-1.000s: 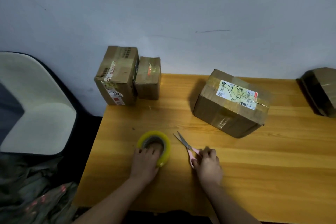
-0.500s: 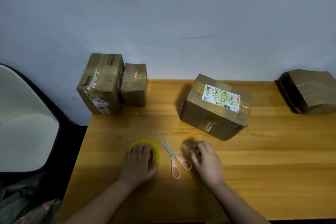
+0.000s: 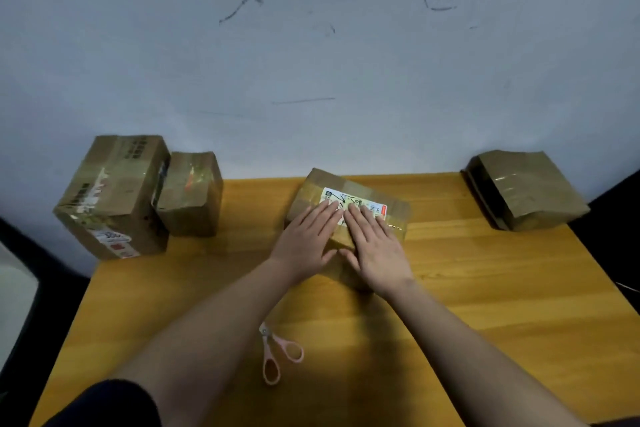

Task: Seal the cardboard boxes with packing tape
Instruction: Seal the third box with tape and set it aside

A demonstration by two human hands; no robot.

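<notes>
— Cardboard box point(image 3: 394, 210) sits where?
— Mid-table point(image 3: 485, 305), near the wall. Left hand point(image 3: 306, 239) and right hand point(image 3: 375, 246) lie flat on it, fingers straight and together, gripping nothing. Scissors point(image 3: 277, 355) lie nearer.

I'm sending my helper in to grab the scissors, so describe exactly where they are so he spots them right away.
Start at the yellow wooden table against the grey wall. Near its front edge, between the person's two forearms, the scissors lie flat, their blades partly hidden under the left forearm. They are the only small tool there, with pale pink handle loops, unlike the brown taped cardboard boxes farther back.
</notes>
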